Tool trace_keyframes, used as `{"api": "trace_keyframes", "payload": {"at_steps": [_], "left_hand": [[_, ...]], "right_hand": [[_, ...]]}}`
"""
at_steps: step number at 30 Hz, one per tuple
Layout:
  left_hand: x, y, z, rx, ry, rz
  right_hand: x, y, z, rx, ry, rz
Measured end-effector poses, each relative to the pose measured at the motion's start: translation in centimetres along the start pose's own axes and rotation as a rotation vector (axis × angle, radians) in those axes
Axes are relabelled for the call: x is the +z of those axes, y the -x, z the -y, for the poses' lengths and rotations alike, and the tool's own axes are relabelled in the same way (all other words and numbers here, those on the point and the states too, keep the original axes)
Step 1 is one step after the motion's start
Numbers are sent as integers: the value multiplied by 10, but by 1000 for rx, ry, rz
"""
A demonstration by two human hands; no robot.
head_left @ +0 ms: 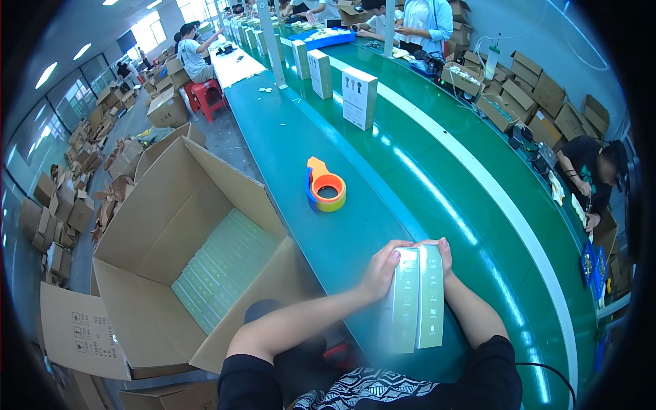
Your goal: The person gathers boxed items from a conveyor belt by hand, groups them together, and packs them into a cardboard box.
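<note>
Two slim pale green boxes stand side by side at the bench edge in front of me, the left box (404,301) pressed close to the right box (430,297). My left hand (378,273) is closed on the upper left side of the left box. Against the right box's upper right edge, my right hand (445,257) is closed too, its fingers partly hidden behind the boxes. To my left, a large open carton (143,232) holds rows of similar green boxes (222,266) packed in its bottom.
An orange tape dispenser (326,188) lies on the bench (294,130). Several upright product boxes, the nearest a white box (359,99), stand along the green conveyor (437,150). A co-worker (594,178) works across it at right. Cartons pile up on the left floor, near a red stool (205,99).
</note>
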State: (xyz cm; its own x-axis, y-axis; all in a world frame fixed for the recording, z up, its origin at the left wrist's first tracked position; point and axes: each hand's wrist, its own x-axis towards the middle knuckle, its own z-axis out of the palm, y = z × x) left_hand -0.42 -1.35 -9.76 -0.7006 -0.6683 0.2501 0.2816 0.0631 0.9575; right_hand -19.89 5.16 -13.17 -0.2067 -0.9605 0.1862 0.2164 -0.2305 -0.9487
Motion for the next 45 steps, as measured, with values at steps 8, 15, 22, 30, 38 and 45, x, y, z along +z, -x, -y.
{"api": "trace_keyframes", "payload": {"at_steps": [8, 15, 22, 30, 38, 45], "left_hand": [[1, 0, -1, 8, -15, -7], [0, -1, 1, 20, -13, -7], [1, 0, -4, 10, -11, -9], [1, 0, 2, 24, -6, -6], [2, -2, 1, 26, -18, -10], [5, -4, 7, 48, 0, -9]], "right_hand": [[0, 0, 0, 21, -48, 5], [3, -2, 1, 21, -65, 0], [4, -1, 4, 20, -49, 15], [5, 0, 2, 24, -73, 8], [3, -2, 5, 13, -27, 10], [3, 1, 7, 85, -151, -21]]}}
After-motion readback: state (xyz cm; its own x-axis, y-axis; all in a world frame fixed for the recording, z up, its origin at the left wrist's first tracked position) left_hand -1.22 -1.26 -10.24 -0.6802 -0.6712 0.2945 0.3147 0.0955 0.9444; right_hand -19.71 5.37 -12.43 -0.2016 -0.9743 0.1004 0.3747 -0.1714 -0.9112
